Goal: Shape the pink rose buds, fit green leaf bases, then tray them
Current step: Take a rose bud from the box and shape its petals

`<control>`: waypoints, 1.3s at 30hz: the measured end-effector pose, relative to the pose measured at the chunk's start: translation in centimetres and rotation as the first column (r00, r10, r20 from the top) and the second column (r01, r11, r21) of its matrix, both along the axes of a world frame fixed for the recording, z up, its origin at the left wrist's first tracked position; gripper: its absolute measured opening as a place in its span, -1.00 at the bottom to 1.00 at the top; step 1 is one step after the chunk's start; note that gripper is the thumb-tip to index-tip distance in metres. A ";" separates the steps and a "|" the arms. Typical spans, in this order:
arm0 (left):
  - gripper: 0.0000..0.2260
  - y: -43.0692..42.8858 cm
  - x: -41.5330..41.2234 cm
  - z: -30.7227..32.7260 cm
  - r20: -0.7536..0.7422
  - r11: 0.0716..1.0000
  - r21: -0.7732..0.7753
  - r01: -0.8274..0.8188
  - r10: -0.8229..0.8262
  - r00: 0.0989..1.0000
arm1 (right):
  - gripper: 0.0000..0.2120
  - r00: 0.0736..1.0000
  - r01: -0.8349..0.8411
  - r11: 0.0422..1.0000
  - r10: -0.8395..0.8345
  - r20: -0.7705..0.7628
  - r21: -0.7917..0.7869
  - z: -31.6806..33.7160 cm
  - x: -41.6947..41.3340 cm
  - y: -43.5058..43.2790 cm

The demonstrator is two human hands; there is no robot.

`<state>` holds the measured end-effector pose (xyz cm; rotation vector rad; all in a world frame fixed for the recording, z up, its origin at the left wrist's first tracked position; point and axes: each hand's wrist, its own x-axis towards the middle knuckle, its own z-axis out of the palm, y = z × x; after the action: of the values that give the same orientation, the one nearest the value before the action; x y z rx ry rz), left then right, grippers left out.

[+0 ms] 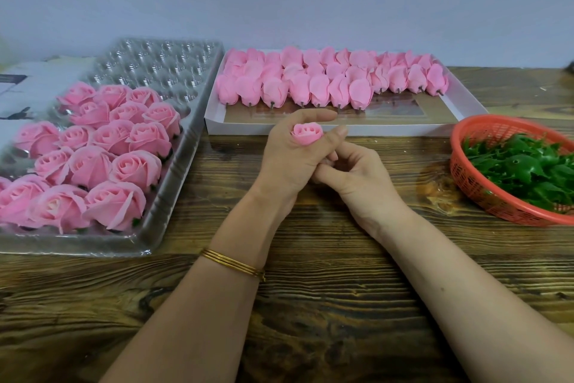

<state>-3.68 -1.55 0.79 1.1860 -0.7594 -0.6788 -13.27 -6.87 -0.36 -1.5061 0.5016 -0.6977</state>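
Head view, centre frame: your left hand (287, 162) curls finger and thumb round one pink rose bud (307, 133), petals facing up. Ease the outer petals evenly and squeeze lightly, keeping the bottom tight for the green leaf bases (528, 168) at right. Your right hand (357, 173) curls underneath; whether it pinches the bud's stem can't be told.

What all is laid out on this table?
opened pink roses: roughly eighteen, pink, tray's near cells
clear plastic cell tray: one, transparent, left
closed pink rose buds: many, pink, in box
shallow white cardboard box: one, white, back centre
green leaf bases: heap, green, in basket
red plastic mesh basket: one, red, right
wooden table: one, brown, underneath
gold bangles: several, gold, left wrist
small pink bud: one, pink, left hand
left hand: grips bud
right hand: curled beneath left hand
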 end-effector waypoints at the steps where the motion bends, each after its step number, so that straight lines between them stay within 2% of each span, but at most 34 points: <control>1: -0.85 0.0 0.0 0.0 -0.004 1.000 -0.002 -0.006 0.006 1.000 | -0.69 1.000 -0.004 1.000 0.004 0.002 0.009 0.0 0.0 0.0; 2: -0.85 0.0 -0.1 0.0 -0.015 1.000 -0.007 -0.009 0.009 1.000 | -0.78 1.000 -0.009 1.000 0.009 0.003 0.020 0.1 0.1 0.1; 5: -0.85 0.0 -0.3 0.0 -0.046 1.000 -0.017 0.001 -0.002 0.999 | -0.67 1.000 0.005 1.000 -0.005 0.000 0.019 -0.1 0.1 0.0; 7: -0.83 0.0 -0.3 0.0 -0.033 1.000 -0.013 0.008 -0.009 0.999 | -0.68 0.999 0.037 0.999 -0.037 0.002 -0.019 0.0 0.0 0.1; 11: -0.82 0.1 0.0 0.0 -0.007 0.999 0.005 0.034 -0.034 0.999 | -0.84 0.999 0.034 0.999 -0.034 0.002 -0.037 0.4 0.0 0.2; 14: -0.84 0.0 0.2 0.0 0.002 0.999 0.022 0.045 -0.045 0.999 | -0.67 1.000 -0.005 1.000 0.005 0.001 -0.007 0.3 -0.1 0.1; 18: -0.89 0.0 0.1 0.0 -0.015 1.000 0.016 0.017 -0.016 1.000 | -0.74 0.999 -0.037 0.999 0.036 0.010 0.011 0.3 -0.1 0.1; 24: -0.85 -0.1 -0.2 0.0 -0.019 1.000 -0.003 0.018 -0.018 1.000 | -0.75 0.999 0.038 0.998 -0.038 -0.009 -0.042 0.1 0.0 0.0; 30: -0.83 0.0 -0.1 0.0 0.000 0.999 -0.002 0.045 -0.045 0.999 | -0.57 0.999 -0.039 0.999 0.039 0.028 -0.008 0.3 -0.3 -0.1; 34: -0.83 0.1 0.0 0.0 -0.001 0.998 0.010 0.054 -0.054 0.999 | -0.59 0.998 -0.057 0.997 0.056 0.032 0.043 0.3 -0.2 -0.1; 39: -0.85 0.0 -0.2 0.0 -0.001 0.999 0.009 0.035 -0.035 0.999 | -0.64 0.999 -0.020 1.000 0.020 0.030 -0.014 0.5 -0.2 0.1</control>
<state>-3.84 -1.52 0.76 1.1824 -0.7790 -0.7126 -13.44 -6.75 0.19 -1.5091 0.4590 -0.7088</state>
